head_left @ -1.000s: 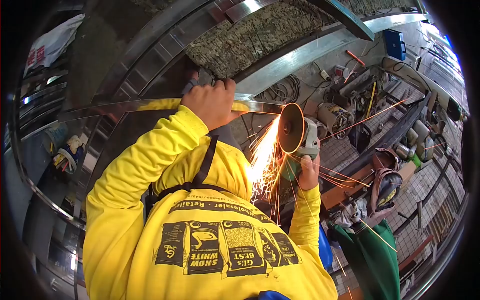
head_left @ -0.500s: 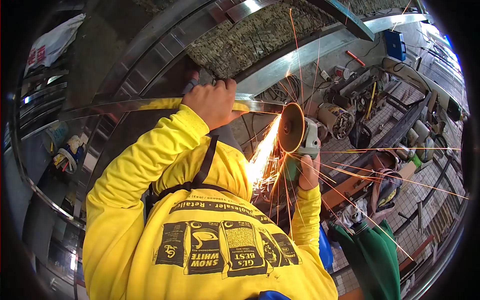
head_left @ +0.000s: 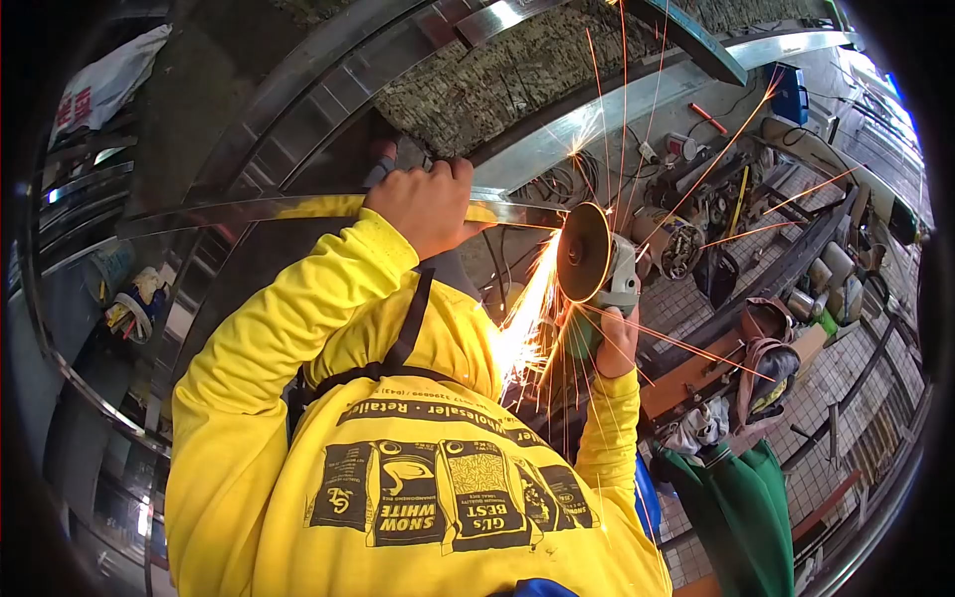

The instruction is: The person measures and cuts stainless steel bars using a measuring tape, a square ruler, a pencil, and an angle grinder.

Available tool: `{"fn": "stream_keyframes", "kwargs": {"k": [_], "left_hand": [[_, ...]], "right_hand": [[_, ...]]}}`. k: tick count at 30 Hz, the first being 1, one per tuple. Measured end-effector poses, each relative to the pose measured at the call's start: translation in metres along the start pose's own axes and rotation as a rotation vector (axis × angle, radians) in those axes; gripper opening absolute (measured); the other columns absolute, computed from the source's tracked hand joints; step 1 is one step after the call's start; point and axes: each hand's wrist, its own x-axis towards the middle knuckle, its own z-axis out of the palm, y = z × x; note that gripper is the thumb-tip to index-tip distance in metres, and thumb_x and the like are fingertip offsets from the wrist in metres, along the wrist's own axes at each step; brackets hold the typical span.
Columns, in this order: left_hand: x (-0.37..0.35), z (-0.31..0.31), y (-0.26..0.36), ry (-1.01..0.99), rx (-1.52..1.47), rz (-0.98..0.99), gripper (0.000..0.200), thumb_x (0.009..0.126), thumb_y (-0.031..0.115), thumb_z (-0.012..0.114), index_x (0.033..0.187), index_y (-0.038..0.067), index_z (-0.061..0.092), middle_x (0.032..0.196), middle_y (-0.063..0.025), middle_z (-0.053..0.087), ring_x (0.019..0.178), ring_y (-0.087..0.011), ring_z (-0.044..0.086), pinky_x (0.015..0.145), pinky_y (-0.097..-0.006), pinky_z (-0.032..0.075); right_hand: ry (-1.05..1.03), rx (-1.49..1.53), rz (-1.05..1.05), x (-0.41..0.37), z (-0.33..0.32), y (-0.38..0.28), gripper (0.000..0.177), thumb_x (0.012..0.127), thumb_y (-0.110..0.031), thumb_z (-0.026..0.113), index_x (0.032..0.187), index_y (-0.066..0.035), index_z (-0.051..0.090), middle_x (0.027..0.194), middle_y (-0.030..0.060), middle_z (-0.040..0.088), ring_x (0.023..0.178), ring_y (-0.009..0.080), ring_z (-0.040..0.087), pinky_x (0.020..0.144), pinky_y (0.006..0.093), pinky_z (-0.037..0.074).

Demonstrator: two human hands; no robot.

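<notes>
My left hand (head_left: 422, 205) is closed around a shiny flat metal bar (head_left: 229, 212), which runs across in front of my body. In my right hand (head_left: 617, 344) is an angle grinder (head_left: 623, 274), its body partly hidden by the hand and sparks. The grinder's round disc (head_left: 584, 255) meets the right end of the bar. A bright stream of sparks (head_left: 527, 323) shoots down toward my lap, and thinner streaks fly up and to the right. Yellow sleeves cover both arms.
Long metal frame rails (head_left: 597, 109) lie ahead. To the right are a bucket of scrap (head_left: 668, 244), a blue case (head_left: 787, 93), a wooden board (head_left: 686, 383) and green cloth (head_left: 731, 507). A container of tools (head_left: 132, 313) stands at left.
The grinder and its disc have shifted very slightly, staying at the bar's end. Spark streaks spread differently, with more flying toward the upper right. My left hand keeps its place on the bar.
</notes>
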Motion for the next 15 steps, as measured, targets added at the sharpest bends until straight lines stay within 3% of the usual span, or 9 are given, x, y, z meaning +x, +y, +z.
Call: {"fn": "stream_keyframes", "kwargs": {"k": [4,10,15], "left_hand": [[0.000,0.000,0.000,-0.001,-0.008,0.001,0.073,0.082,0.069,0.072,0.113,0.003,0.060,0.086,-0.0113,0.071,0.070,-0.0291,0.074,0.062,-0.0404,0.058],[0.000,0.001,0.000,0.002,-0.013,0.001,0.073,0.082,0.068,0.072,0.113,0.003,0.060,0.086,-0.0112,0.071,0.070,-0.0290,0.074,0.062,-0.0410,0.058],[0.000,0.000,0.000,-0.001,-0.011,-0.006,0.073,0.082,0.068,0.072,0.113,0.003,0.060,0.086,-0.0113,0.070,0.070,-0.0292,0.074,0.062,-0.0414,0.058]], "right_hand": [[0.000,0.022,-0.037,0.003,0.007,-0.002,0.083,0.096,-0.031,0.066,0.159,0.002,0.025,0.138,0.0093,0.055,0.116,0.0182,0.057,0.104,0.0318,0.044],[0.022,-0.046,-0.075,0.004,0.015,-0.011,0.083,0.093,-0.028,0.067,0.159,0.003,0.026,0.129,0.0061,0.058,0.104,0.0138,0.056,0.099,0.0289,0.045],[0.071,-0.046,0.024,0.001,0.012,-0.009,0.083,0.092,-0.027,0.068,0.158,0.003,0.027,0.125,0.0048,0.059,0.102,0.0124,0.055,0.097,0.0280,0.045]]}}
